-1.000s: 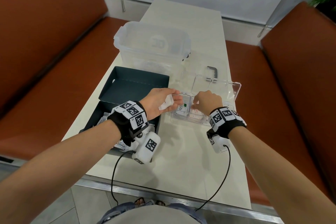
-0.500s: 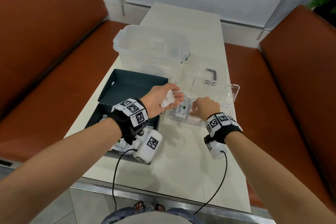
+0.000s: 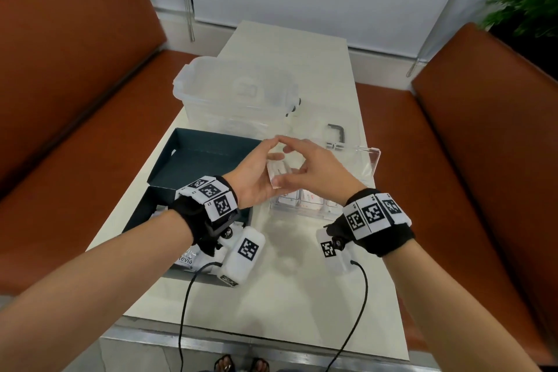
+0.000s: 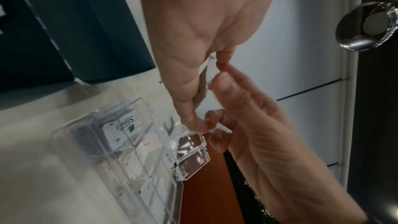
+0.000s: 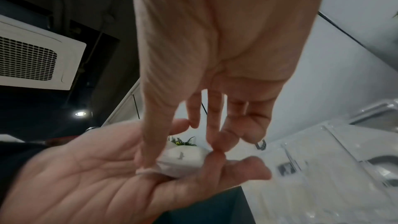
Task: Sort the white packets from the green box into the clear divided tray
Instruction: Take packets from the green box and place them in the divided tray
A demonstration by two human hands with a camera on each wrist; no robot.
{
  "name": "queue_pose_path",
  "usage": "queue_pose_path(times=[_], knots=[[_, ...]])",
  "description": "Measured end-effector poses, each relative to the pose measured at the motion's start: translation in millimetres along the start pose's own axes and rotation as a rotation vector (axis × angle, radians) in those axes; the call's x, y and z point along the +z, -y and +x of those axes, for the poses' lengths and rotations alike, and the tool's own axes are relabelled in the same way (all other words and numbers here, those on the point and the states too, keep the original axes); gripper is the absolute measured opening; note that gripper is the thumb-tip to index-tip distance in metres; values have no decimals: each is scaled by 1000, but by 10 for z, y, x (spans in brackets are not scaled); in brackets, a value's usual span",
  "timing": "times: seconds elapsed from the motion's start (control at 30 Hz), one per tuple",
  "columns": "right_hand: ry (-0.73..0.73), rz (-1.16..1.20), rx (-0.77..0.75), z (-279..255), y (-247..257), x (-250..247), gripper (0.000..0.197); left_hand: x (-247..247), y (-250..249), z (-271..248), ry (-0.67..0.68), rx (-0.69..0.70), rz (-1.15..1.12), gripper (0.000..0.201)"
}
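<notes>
step: passing white packet (image 3: 279, 174) between hands | left hand (image 3: 256, 178) cradles it above clear divided tray (image 3: 367, 169), beside green box (image 3: 196, 157) | right hand (image 3: 317, 178) pinches its edge | tip: I secure pinch before left lets go, then seat it flat in one compartment

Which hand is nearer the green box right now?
Left. The left hand is raised just past the green box at its right edge, holding a white packet. The right hand is farther right, above the clear divided tray, pinching the same packet.
</notes>
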State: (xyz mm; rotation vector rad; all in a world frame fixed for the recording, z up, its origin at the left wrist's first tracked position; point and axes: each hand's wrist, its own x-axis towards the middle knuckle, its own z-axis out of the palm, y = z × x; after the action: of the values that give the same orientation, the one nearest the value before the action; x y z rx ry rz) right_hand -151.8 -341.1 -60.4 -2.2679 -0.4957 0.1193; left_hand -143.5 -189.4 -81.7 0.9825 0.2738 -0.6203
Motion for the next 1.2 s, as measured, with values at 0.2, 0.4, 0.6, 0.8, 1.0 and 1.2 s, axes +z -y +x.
queue_pose_path(times=[0.2,0.4,0.6,0.8,1.0,1.2], knots=[[-136,29,96,14,-125,-386,18,355,-79,36,90,-6,79,53],[-342,39,425,-188,-725,-809,17,611,-9,156,40,22,485,26],[-251,-209,802,-341,-1249,-731,26,562,141,259,48,9,702,24],[-45,-355,792,-342,-1333,-492,26,504,198,264,47,-4,719,25],[-10,-464,747,-356,-1360,-409,25,408,238,290,16,-11,694,21],[-29,-679,590,-401,-1429,-459,22,281,332,398,-56,161,979,15]])
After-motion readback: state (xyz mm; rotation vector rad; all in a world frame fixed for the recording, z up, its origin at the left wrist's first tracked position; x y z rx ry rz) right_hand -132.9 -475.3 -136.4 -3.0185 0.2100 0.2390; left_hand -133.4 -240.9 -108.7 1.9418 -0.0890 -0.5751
